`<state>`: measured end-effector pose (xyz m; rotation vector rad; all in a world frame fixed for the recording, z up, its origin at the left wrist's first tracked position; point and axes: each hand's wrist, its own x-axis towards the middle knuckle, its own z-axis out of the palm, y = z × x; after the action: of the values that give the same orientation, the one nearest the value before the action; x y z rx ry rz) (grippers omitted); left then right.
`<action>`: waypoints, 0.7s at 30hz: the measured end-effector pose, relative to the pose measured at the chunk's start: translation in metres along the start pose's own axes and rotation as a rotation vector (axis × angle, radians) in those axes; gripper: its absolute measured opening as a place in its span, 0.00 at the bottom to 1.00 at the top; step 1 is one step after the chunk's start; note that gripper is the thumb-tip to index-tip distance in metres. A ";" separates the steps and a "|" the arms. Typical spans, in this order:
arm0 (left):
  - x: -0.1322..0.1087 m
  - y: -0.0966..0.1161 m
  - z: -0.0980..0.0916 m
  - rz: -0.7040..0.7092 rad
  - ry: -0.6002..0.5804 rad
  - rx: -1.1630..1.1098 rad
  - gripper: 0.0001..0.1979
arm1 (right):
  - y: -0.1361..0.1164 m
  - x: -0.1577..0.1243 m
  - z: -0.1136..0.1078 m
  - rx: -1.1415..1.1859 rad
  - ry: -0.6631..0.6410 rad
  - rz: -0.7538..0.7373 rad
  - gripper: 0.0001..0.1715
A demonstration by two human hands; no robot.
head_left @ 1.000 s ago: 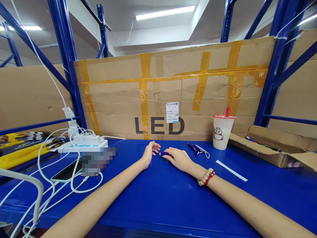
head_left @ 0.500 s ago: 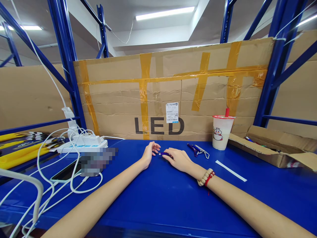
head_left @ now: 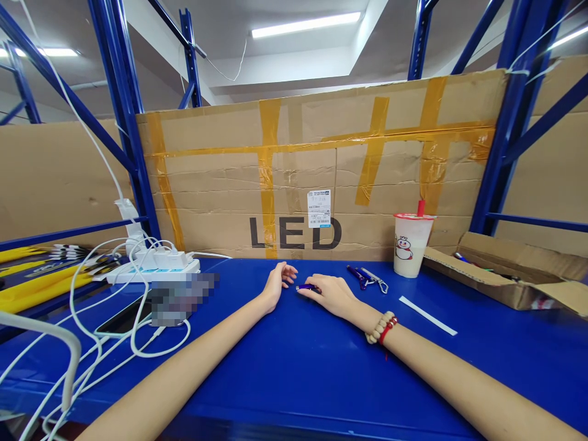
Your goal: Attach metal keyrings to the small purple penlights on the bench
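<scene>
My right hand (head_left: 331, 293) lies low over the blue shelf top (head_left: 294, 367), its fingers closed round a slim dark purple object (head_left: 307, 287). Only the shiny purple end sticks out to the left; the rest is hidden under the fingers, so I cannot make out its kind. My left hand (head_left: 278, 284) rests on its edge just left of that end, fingers loosely curled and apart, holding nothing. Beyond the right hand lie a dark purple piece (head_left: 356, 275) and a silver looped metal piece (head_left: 376, 280), close together.
A white paper strip (head_left: 427, 315) lies to the right. Behind it stand a drink cup (head_left: 408, 248) with a red straw and an open cardboard box (head_left: 496, 285). White cables, a power strip (head_left: 169, 269) and a phone (head_left: 126, 318) are at left. A large carton (head_left: 220, 190) closes the back.
The purple object's exposed end has shifted very slightly to the right and lower at my right fingertips. Both arms and the left hand look unmoved.
</scene>
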<state>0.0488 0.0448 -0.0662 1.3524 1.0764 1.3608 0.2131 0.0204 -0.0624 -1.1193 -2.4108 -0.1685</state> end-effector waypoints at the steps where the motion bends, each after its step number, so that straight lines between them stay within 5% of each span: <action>1: 0.000 0.000 0.000 0.002 0.001 0.003 0.18 | 0.000 0.000 0.000 -0.009 -0.002 -0.008 0.23; 12: 0.000 -0.001 -0.001 -0.001 0.000 -0.012 0.18 | -0.001 0.001 -0.001 -0.059 0.020 0.017 0.21; 21: 0.003 -0.003 -0.002 0.001 0.005 -0.013 0.17 | 0.011 0.001 0.007 -0.169 -0.024 0.284 0.20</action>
<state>0.0471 0.0481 -0.0689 1.3411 1.0682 1.3707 0.2180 0.0306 -0.0688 -1.5322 -2.2597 -0.2693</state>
